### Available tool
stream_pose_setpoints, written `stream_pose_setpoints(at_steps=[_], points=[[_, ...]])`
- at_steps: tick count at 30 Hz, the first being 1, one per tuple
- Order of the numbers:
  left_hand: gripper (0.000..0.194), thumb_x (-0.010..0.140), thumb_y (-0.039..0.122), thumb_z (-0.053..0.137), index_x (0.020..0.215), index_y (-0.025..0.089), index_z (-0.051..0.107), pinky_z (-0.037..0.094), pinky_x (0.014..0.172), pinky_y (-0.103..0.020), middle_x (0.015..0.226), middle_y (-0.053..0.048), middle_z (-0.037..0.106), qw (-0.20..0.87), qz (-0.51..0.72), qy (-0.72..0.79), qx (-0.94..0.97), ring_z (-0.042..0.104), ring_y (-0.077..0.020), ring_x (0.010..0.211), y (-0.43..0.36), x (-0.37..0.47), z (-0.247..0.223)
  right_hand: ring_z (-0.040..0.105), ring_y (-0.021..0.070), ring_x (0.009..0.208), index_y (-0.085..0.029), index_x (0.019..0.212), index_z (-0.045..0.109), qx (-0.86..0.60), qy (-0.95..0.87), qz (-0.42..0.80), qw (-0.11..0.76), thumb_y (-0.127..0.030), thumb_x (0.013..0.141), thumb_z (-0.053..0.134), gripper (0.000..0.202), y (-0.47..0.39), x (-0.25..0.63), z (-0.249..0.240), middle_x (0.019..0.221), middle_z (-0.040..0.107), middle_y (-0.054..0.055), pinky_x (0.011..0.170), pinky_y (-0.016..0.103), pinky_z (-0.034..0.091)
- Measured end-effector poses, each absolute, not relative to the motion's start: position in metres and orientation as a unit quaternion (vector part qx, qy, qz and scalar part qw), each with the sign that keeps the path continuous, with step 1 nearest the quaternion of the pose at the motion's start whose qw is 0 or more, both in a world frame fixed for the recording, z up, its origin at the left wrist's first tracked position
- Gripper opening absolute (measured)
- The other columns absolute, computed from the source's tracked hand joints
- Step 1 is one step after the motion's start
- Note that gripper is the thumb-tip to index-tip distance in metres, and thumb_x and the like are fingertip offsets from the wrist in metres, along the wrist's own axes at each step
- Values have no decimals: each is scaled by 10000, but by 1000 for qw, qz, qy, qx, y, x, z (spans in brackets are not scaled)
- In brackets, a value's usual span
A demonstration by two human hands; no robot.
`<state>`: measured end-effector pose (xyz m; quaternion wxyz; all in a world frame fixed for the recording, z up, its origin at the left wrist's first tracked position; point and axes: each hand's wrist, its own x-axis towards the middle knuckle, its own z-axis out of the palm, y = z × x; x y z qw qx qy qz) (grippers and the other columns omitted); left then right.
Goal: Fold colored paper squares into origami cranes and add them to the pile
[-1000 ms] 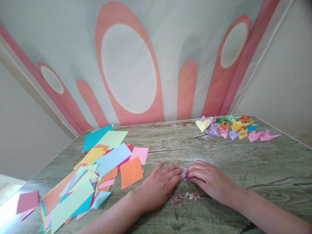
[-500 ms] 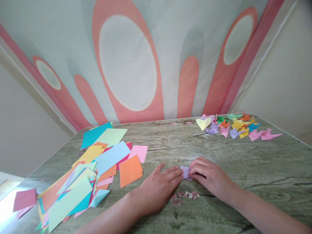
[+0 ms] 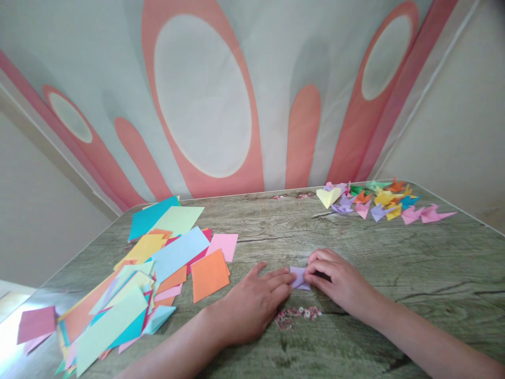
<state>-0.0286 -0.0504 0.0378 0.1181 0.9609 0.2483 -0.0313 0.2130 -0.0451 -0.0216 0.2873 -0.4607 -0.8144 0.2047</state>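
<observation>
A small folded piece of purple paper lies on the wooden-patterned table between my hands. My left hand rests flat, palm down, with its fingertips on the paper's left edge. From the other side my right hand pinches the paper's right part between thumb and fingers, which hide that end. Just below the paper is a patch of pink and white flower print on the table surface.
Loose coloured paper sheets are heaped on the left, with an orange square nearest my left hand. Several folded paper figures and a pale yellow paper heart sit at the far right. A patterned backdrop hangs behind the table.
My right fingers have shifted slightly on the purple paper, so a little more of it shows. My left hand stays in place, and the whole view has moved slightly.
</observation>
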Motion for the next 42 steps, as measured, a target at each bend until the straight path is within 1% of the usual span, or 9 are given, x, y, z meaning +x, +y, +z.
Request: stream_pose_setpoints(at_steps=[6,11,14,16,19,25,32,37,42], points=[[445,887,163,408,1332,193,398,168,1140,-453,1462,-69,386,131,-26,246,960,317,-183,1361,-50,-28,38,557,180,825,-200,713,631,-487,-800,207,283,-282,866,595,177,-46,210,-17,813,603,20,745,313,427],[444,878,154,421,1319,202,411,160,1143,-442,1449,-59,407,142,-25,247,958,334,-174,1351,-52,-28,41,556,180,815,-209,707,654,-509,-786,221,273,-227,809,649,104,-45,208,-15,795,601,8,743,307,416],[480,889,157,400,1363,225,360,188,1132,-437,1436,-50,424,143,-22,252,957,338,-170,1346,-52,-26,41,553,177,793,-207,699,658,-515,-785,215,270,-244,829,630,138,-45,208,-14,764,596,7,733,304,409],[510,905,180,388,1404,247,305,206,1120,-447,1447,-47,408,132,-23,251,959,335,-185,1348,-52,-25,38,547,177,779,-202,692,654,-516,-788,204,267,-245,846,612,166,-45,207,-14,744,590,8,723,303,403],[516,922,211,373,1427,265,275,206,1113,-464,1460,-40,388,111,-31,243,963,326,-209,1351,-52,-24,34,540,177,774,-196,698,651,-516,-795,192,257,-226,858,598,171,-45,207,-14,732,588,10,712,300,395],[527,923,220,366,1437,245,253,191,1122,-449,1474,-35,366,96,-41,240,965,314,-202,1355,-52,-24,32,533,176,775,-194,701,638,-521,-795,183,250,-236,862,593,172,-43,206,-16,736,586,9,709,296,386],[512,911,204,380,1417,206,300,182,1124,-459,1412,-66,444,99,-30,241,965,340,-218,1336,-52,-23,31,527,177,776,-203,682,625,-537,-786,181,247,-248,842,615,166,-43,206,-18,738,586,8,705,291,377],[521,898,186,384,1413,198,306,172,1132,-450,1409,-63,445,104,-25,241,965,317,-212,1348,-53,-23,28,528,182,780,-205,691,617,-543,-786,173,240,-252,843,611,159,-43,204,-18,736,584,7,708,293,373],[529,891,195,406,1412,196,314,169,1134,-452,1406,-68,447,99,-27,242,965,340,-222,1333,-53,-23,27,532,184,776,-208,685,618,-549,-782,168,240,-245,831,619,151,-45,203,-16,741,589,8,700,291,371]])
